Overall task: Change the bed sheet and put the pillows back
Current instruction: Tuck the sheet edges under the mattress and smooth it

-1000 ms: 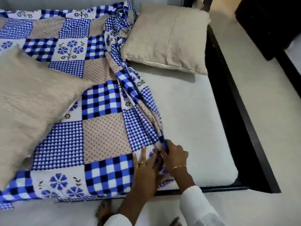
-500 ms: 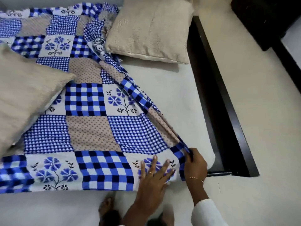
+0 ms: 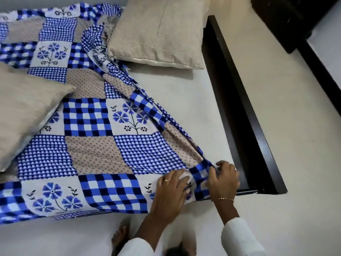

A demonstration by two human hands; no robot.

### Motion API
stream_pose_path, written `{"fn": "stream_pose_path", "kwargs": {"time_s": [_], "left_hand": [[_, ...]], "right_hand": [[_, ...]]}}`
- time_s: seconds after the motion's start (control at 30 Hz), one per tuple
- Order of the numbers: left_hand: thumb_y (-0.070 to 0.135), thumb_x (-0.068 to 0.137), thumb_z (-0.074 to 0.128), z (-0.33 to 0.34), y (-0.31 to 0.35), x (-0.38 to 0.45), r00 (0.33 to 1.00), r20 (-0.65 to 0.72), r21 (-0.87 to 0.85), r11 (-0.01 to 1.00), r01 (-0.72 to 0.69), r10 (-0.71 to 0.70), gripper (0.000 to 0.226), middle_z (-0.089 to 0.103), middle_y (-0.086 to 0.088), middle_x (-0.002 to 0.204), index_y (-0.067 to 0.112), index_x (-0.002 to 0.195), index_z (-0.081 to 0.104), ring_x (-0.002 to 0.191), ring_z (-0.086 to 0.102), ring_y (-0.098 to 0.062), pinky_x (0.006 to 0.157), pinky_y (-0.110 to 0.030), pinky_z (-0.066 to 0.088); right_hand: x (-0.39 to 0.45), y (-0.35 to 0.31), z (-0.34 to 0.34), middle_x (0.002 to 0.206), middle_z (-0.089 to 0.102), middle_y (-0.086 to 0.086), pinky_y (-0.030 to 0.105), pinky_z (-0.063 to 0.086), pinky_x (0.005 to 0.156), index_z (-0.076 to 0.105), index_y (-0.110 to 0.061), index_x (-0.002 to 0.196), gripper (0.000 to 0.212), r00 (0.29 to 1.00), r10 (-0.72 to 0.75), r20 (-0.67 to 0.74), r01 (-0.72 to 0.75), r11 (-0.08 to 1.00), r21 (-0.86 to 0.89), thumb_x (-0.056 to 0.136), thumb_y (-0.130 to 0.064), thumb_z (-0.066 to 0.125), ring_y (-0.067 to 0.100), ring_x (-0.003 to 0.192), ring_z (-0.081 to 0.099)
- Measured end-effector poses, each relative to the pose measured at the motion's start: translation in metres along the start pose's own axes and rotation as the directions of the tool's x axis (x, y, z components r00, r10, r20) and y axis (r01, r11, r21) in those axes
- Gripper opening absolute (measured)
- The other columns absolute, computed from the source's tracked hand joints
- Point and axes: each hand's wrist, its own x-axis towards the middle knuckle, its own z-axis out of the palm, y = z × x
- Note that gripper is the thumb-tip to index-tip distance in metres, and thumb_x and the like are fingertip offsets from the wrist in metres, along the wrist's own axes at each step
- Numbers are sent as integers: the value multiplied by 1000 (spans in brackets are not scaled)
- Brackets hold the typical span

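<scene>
Bare mattress [image 3: 188, 108] lies open between the bunched sheet [image 3: 110, 145] and dark bed frame [image 3: 245, 111]; a pillow [image 3: 158, 32] blocks its head end.

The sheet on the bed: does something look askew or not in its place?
Yes. The sheet covers only the left part; its right edge is bunched in a diagonal ridge, leaving the mattress bare. One pillow lies on the sheet. The right hand pinches the sheet's corner; the left hand presses it flat.
</scene>
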Motion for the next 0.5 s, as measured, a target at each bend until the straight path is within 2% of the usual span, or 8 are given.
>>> {"fn": "stream_pose_path", "kwargs": {"time_s": [0.07,0.13,0.2,0.27,0.33,0.4,0.47,0.5], "left_hand": [[34,77,63,-6,-11,12,1000,-9,2,1000,15,-15,36,57,-2,122,24,110,53,106,51,-20,77,-34,48],[46,68,72,-12,-23,26,999,27,28,999,19,-20,52,57,-2,119,24,110,50,106,46,-19,73,-34,49],[53,74,58,-18,-38,40,999,-15,51,998,40,-39,48,53,-1,119,22,111,49,106,44,-18,74,-34,49],[48,83,44,-25,-56,56,989,-73,25,992,127,-125,42,56,-5,118,19,111,56,107,45,-20,77,-37,49],[40,86,41,-35,-79,75,964,-137,9,973,229,-226,40,62,-8,113,14,107,64,106,46,-21,77,-40,50],[34,84,45,-47,-107,93,938,-162,22,949,315,-307,36,63,-8,110,12,103,66,106,52,-24,78,-43,49],[31,79,64,-53,-143,112,915,-143,41,921,386,-377,33,63,-11,113,10,104,66,108,58,-32,83,-48,47],[33,73,73,-58,-163,122,903,-85,54,903,425,-420,43,61,-14,118,8,107,65,112,57,-36,87,-53,45]], "right_hand": [[7,-13,2,81,61,18,40,42,64,65,-3,79,29,996,-92,-15,91,995,-50,75,-25,47,39,77,56],[14,-31,9,73,60,17,34,38,55,64,-5,73,21,984,-175,8,175,977,-120,74,-22,51,38,66,56],[22,-54,20,72,60,15,33,39,52,64,-7,73,17,972,-229,57,234,964,-128,73,-20,53,36,63,57],[32,-73,33,77,60,17,35,44,54,67,-6,80,21,956,-266,123,277,958,-76,76,-17,49,38,66,58],[46,-92,49,87,61,21,39,48,61,68,0,91,29,932,-314,180,317,948,12,79,-12,44,40,75,60],[62,-113,63,105,59,25,39,46,80,64,5,108,34,911,-314,269,305,949,76,85,-5,40,41,95,57],[81,-136,81,121,56,21,32,37,92,57,2,121,35,887,-286,364,272,958,90,90,2,40,35,111,52],[91,-150,92,125,55,18,29,35,95,56,0,123,35,880,-274,389,257,962,97,92,2,41,32,115,51]]}}
